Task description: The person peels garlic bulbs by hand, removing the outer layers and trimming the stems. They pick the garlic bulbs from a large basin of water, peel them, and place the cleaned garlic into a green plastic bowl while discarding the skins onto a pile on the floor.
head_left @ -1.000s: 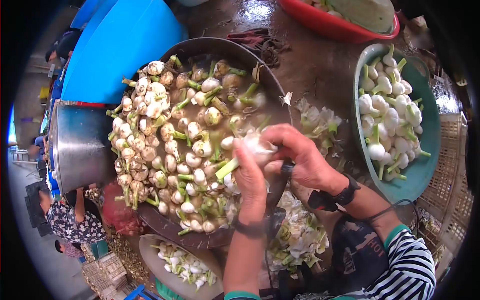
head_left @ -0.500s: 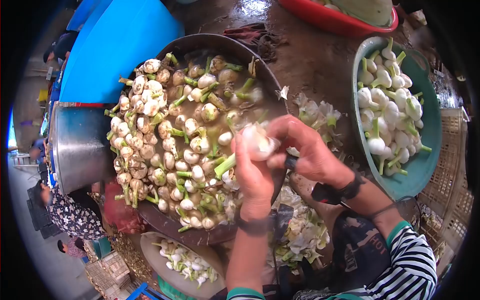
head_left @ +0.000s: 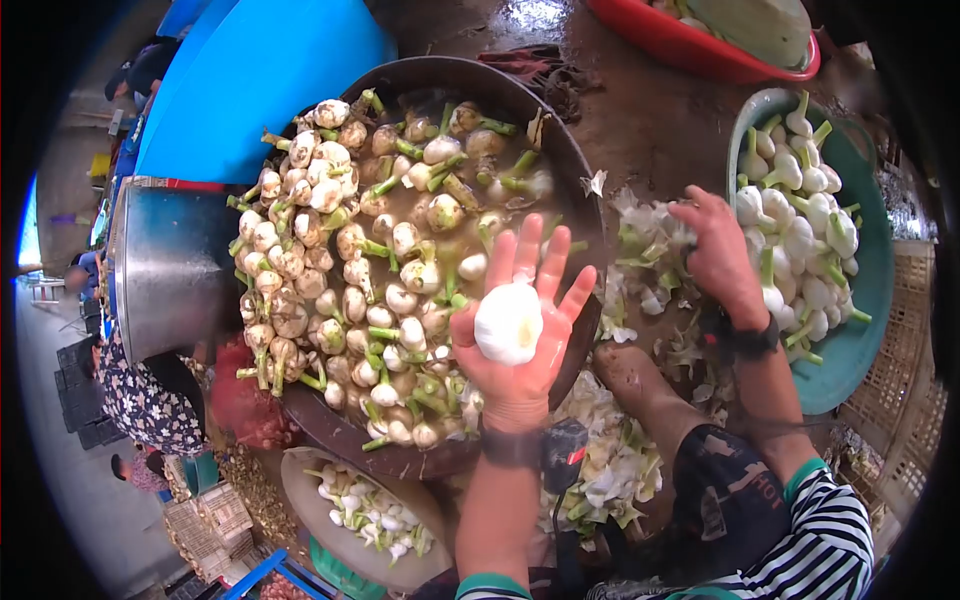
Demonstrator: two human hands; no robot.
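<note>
A white, peeled garlic bulb (head_left: pixel 508 323) rests in the palm of my left hand (head_left: pixel 530 370), whose fingers are spread and thumb lies along the bulb's side. Beneath and beyond that hand is a wide dark basin (head_left: pixel 440 72) of murky water with many soiled garlic bulbs (head_left: pixel 400 298) bearing green stem stubs. My right hand (head_left: pixel 722 255) is off to the right, fingers apart, over a heap of peeled skins (head_left: pixel 640 250) and beside a green basin (head_left: pixel 868 330). I see nothing in it. Cleaned garlic bulbs (head_left: pixel 800 220) with short stems fill the green basin.
A red tub (head_left: pixel 690 45) stands at the top right, a blue container (head_left: pixel 260 90) at the upper left. A metal pot (head_left: pixel 170 270) sits left of the dark basin. Another shallow bowl (head_left: pixel 300 480) holds white bulbs. My bare leg (head_left: pixel 650 390) is between peel piles. People are at far left.
My hands have parted. The left has opened its fingers under the bulb, whose green stem no longer shows. The right has moved up and right, away from the bulb. The view has shifted slightly.
</note>
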